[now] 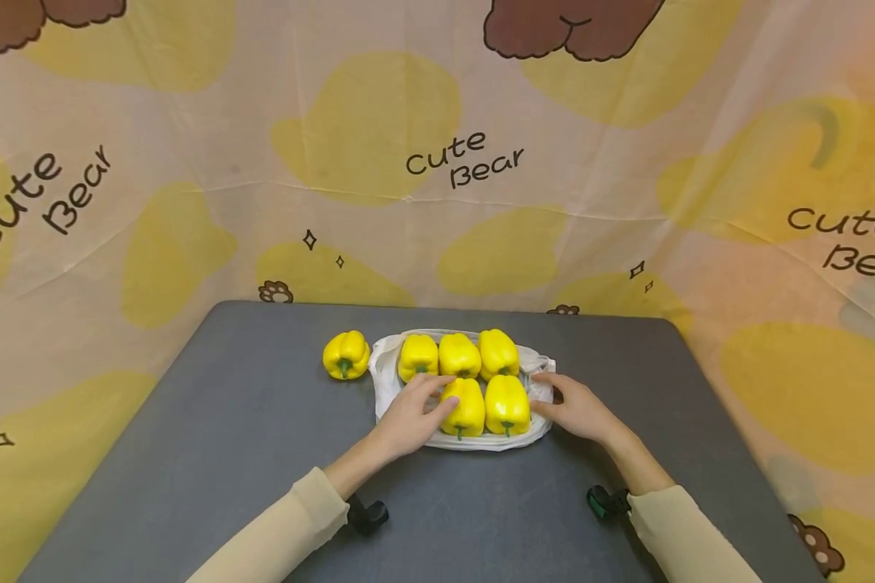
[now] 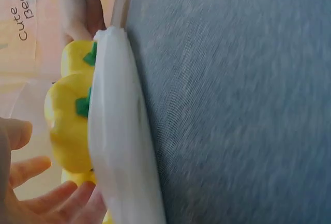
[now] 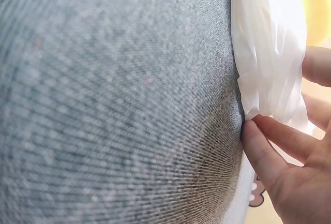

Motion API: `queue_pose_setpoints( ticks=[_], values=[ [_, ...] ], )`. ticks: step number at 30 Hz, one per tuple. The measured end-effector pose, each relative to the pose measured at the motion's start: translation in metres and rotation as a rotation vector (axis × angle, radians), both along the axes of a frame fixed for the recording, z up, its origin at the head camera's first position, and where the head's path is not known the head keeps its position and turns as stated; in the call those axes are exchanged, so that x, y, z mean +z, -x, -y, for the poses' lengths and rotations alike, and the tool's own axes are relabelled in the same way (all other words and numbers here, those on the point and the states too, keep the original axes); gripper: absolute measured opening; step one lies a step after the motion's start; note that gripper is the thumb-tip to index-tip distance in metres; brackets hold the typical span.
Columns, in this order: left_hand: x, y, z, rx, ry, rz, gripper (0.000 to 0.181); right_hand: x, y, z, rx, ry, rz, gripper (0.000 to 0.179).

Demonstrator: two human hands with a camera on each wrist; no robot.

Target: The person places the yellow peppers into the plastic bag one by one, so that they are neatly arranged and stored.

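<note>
A white plastic bag (image 1: 386, 389) is spread on the table, its low rim around yellow bell peppers, three in the back row and two in front. My left hand (image 1: 411, 413) reaches over the bag's left side, thumb and forefinger at the front-left bell pepper (image 1: 465, 409). In the left wrist view its fingers (image 2: 49, 198) are spread loosely beside the peppers. My right hand (image 1: 579, 409) is at the bag's right edge, near the front-right bell pepper (image 1: 508, 405). Its extended fingers (image 3: 261, 151) touch the bag's end in the right wrist view.
Another yellow bell pepper (image 1: 346, 355) sits on the grey table (image 1: 262, 453), just left of the bag. A printed cloth (image 1: 364, 121) hangs behind and around the table. Black wrist devices (image 1: 368, 515) show below both wrists.
</note>
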State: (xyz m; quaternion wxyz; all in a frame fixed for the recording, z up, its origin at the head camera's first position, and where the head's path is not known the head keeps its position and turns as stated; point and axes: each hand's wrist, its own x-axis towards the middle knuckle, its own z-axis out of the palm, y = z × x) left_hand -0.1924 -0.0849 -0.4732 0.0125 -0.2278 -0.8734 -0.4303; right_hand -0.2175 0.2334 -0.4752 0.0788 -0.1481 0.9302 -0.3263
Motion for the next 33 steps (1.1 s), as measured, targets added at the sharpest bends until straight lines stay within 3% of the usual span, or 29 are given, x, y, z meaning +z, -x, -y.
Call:
queue_pose_setpoints(
  ticks=[9, 19, 27, 33],
  values=[
    [0.017, 0.004, 0.017, -0.028, -0.023, -0.022, 0.039, 0.000, 0.002, 0.000, -0.003, 0.001, 0.003, 0.060],
    [0.031, 0.011, 0.038, -0.031, -0.023, -0.122, 0.035, -0.002, 0.003, -0.001, 0.002, 0.000, -0.002, 0.060],
    [0.036, 0.021, 0.061, 0.032, -0.028, -0.221, 0.032, -0.002, 0.003, -0.001, -0.003, -0.008, 0.003, 0.061],
    [0.037, 0.029, 0.080, 0.114, -0.036, -0.238, 0.027, -0.003, 0.003, -0.001, -0.008, -0.004, 0.004, 0.061]
  ],
)
